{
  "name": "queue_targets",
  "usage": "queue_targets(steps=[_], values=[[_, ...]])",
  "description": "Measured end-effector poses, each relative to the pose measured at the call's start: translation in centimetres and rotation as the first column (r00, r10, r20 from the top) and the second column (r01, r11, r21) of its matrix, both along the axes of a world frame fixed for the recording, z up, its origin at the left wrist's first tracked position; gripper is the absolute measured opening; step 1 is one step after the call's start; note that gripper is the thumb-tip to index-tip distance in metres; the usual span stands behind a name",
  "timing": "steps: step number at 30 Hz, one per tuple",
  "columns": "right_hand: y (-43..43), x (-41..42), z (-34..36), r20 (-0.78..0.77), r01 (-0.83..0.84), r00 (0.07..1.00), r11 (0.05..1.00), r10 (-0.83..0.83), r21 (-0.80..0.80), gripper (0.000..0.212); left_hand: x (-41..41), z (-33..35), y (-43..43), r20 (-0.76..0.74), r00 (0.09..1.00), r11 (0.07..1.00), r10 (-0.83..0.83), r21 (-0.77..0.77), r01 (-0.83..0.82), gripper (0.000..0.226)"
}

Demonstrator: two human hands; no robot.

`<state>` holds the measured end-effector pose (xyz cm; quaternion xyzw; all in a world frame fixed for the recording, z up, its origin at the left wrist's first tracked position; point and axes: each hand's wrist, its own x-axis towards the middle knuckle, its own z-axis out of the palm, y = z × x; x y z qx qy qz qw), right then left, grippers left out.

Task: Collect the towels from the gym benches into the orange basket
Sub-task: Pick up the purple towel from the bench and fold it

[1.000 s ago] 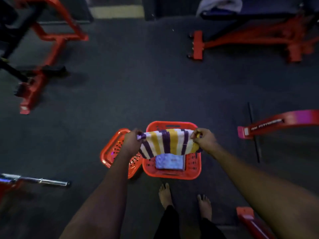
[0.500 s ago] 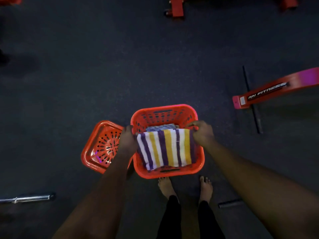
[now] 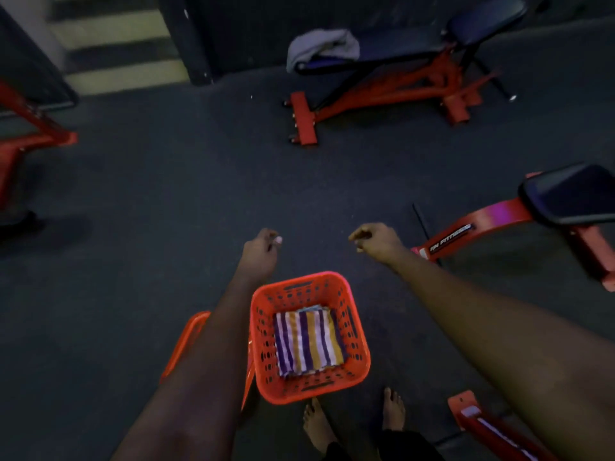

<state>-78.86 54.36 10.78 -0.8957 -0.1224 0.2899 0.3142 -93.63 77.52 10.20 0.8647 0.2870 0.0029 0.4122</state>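
Both hands are held out over the floor beyond the basket with nothing in them. The left hand [image 3: 263, 251] and the right hand [image 3: 376, 241] each have loosely curled fingers and touch nothing.

Below and between the forearms, the orange basket [image 3: 263, 344] stands on the dark floor [image 3: 166, 201]. A folded striped towel [image 3: 307, 341] in purple, white and yellow lies flat inside it, on top of a bluish cloth [image 3: 312, 307] of which only the far edge shows. A second orange basket [image 3: 189, 341] sits just to the left, mostly hidden by the left forearm. Two bare feet [image 3: 319, 424] stand just beside the near side of the basket.

To the right, a red bench frame [image 3: 492, 216] bears a blurred black label [image 3: 451, 239] that seems to read "RN FITNESS". Farther off, a grey towel [image 3: 322, 48] lies crumpled on the end of a dark padded bench [image 3: 399, 51].
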Motion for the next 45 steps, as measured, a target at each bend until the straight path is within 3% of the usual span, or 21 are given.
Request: queue_targets(steps=[7, 14, 23, 31, 45], values=[[-6.0, 11.0, 7.5, 0.087, 0.066, 0.994, 0.994, -0.073, 0.086, 0.018, 12.0, 7.9, -3.4, 0.157, 0.985, 0.994, -0.076, 0.086, 0.063, 0.021], [-11.1, 23.9, 13.1, 0.133, 0.059, 0.988, 0.983, -0.083, 0.175, 0.017, 24.6, 13.3, -9.1, 0.214, 0.975, 0.995, -0.058, 0.094, 0.039, 0.021], [-11.1, 36.6, 16.6, 0.151, -0.013, 0.988, 0.973, -0.022, 0.231, 0.017, 35.9, 16.8, -10.6, 0.231, 0.973, 0.993, -0.009, 0.118, -0.019, 0.019], [-6.5, 48.8, 15.7, 0.14, -0.03, 0.99, 0.965, -0.007, 0.261, 0.012, 47.6, 16.1, -5.6, 0.234, 0.972, 0.99, 0.031, 0.125, -0.062, 0.018], [10.7, 76.9, 15.6, 0.13, -0.001, 0.991, 0.967, -0.033, 0.255, 0.012, 75.3, 15.9, 12.3, 0.151, 0.988, 0.989, 0.013, 0.147, -0.035, 0.022]])
